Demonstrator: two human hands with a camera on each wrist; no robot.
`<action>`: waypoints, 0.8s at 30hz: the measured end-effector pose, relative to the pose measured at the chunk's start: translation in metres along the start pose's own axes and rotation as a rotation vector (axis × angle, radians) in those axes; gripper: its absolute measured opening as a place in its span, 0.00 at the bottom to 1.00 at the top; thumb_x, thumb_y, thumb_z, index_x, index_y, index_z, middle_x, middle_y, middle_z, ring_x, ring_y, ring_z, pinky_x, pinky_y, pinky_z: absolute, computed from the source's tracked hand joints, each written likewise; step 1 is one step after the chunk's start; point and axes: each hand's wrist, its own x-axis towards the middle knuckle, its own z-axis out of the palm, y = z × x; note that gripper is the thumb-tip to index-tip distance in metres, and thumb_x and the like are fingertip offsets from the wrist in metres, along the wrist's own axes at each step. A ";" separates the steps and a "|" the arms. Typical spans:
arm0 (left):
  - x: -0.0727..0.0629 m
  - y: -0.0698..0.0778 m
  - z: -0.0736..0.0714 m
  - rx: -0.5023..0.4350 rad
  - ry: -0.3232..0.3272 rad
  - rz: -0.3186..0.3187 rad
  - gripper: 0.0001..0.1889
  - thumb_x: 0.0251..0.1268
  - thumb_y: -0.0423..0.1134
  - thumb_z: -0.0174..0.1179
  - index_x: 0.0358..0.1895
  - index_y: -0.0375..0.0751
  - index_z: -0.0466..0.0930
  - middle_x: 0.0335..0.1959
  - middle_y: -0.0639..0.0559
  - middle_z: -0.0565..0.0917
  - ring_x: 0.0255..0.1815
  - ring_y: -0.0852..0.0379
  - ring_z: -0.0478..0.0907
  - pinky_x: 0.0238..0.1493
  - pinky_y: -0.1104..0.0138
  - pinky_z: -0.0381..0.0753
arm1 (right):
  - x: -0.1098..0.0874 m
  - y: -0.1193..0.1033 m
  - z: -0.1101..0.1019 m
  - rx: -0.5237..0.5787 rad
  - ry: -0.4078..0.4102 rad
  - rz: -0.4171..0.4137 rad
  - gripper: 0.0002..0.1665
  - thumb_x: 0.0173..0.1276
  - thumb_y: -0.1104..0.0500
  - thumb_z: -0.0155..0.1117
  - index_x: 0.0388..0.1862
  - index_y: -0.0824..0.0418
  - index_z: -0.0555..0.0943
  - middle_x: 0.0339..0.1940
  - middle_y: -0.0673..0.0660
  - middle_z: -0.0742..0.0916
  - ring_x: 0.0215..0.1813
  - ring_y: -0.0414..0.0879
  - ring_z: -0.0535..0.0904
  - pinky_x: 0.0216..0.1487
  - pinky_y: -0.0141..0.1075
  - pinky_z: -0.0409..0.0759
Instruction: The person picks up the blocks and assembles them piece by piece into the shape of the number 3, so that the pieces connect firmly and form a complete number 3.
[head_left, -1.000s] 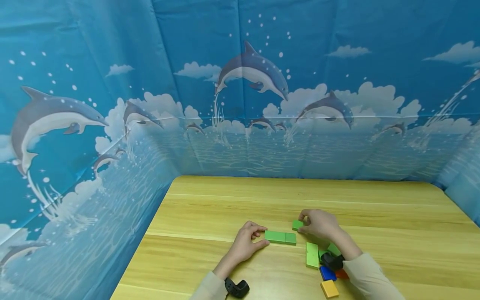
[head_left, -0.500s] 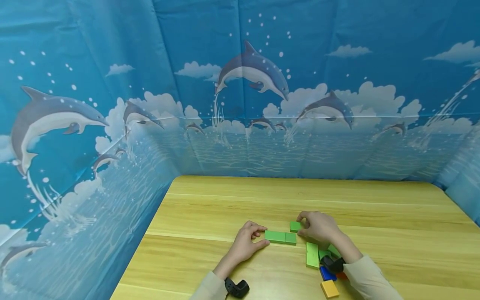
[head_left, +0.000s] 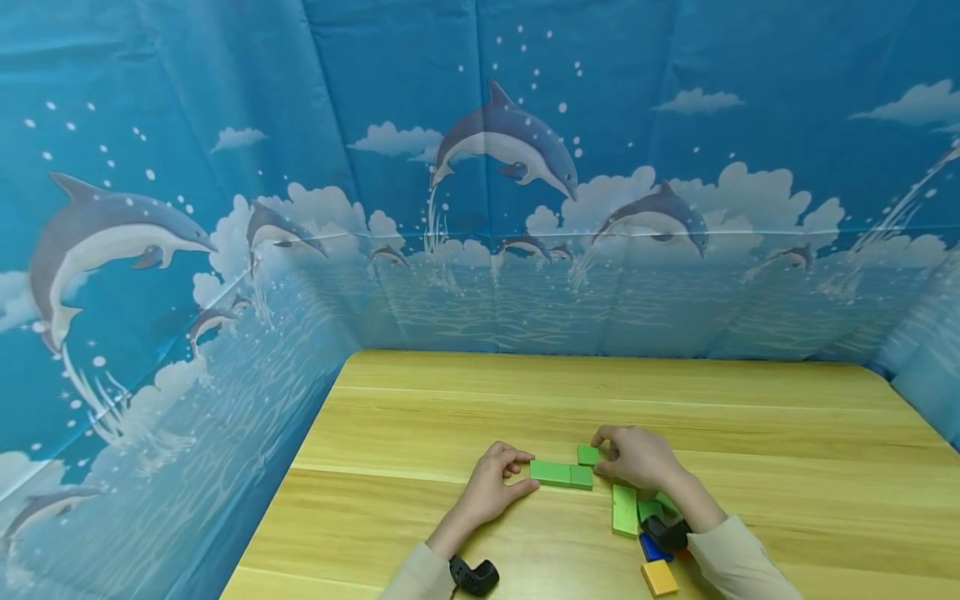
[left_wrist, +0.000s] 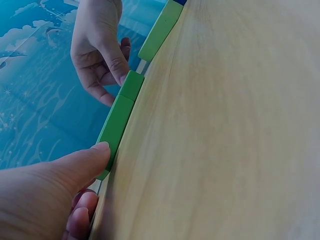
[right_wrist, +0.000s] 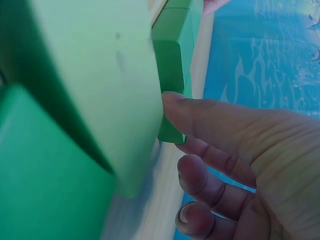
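A long green block (head_left: 551, 473) and a short green block (head_left: 581, 477) lie end to end in a row on the wooden table. My left hand (head_left: 491, 483) holds the row's left end between thumb and forefinger; the left wrist view has the thumb against the long block's side. Another small green block (head_left: 587, 455) sits just behind the row's right end. My right hand (head_left: 641, 457) pinches it by its right end, thumb in front. In the right wrist view this block (right_wrist: 171, 127) is partly hidden by the thumb and the nearer blocks.
Right of the row, a light green block (head_left: 624, 510) lies lengthwise toward me. Beside it, partly under my right wrist, are more green blocks (head_left: 649, 510), a blue block (head_left: 655, 547) and a mostly hidden red piece. A yellow block (head_left: 659, 577) lies nearest me.
My right hand has slid the small green block a little left and slightly toward me, up behind the row's right end. The left hand and the row have stayed put.
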 end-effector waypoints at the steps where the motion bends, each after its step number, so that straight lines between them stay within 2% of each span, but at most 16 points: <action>1: 0.000 0.000 0.000 0.000 0.001 0.000 0.19 0.58 0.45 0.67 0.51 0.41 0.81 0.39 0.58 0.73 0.34 0.65 0.68 0.38 0.72 0.73 | 0.000 -0.001 0.000 0.000 0.002 -0.001 0.17 0.56 0.54 0.73 0.44 0.56 0.82 0.19 0.44 0.74 0.21 0.40 0.67 0.22 0.35 0.63; 20: 0.001 -0.001 0.000 0.003 0.005 0.003 0.19 0.57 0.44 0.68 0.51 0.42 0.81 0.38 0.57 0.73 0.34 0.65 0.68 0.38 0.73 0.73 | -0.003 -0.001 0.004 0.013 0.031 -0.034 0.16 0.56 0.55 0.73 0.43 0.57 0.82 0.19 0.42 0.73 0.19 0.38 0.65 0.20 0.33 0.62; 24: 0.001 -0.002 0.000 0.010 0.012 0.027 0.18 0.57 0.44 0.68 0.50 0.41 0.81 0.38 0.56 0.73 0.34 0.65 0.69 0.38 0.73 0.73 | -0.002 0.000 0.004 0.013 0.032 -0.036 0.16 0.56 0.55 0.73 0.44 0.56 0.82 0.20 0.42 0.74 0.19 0.38 0.66 0.20 0.33 0.63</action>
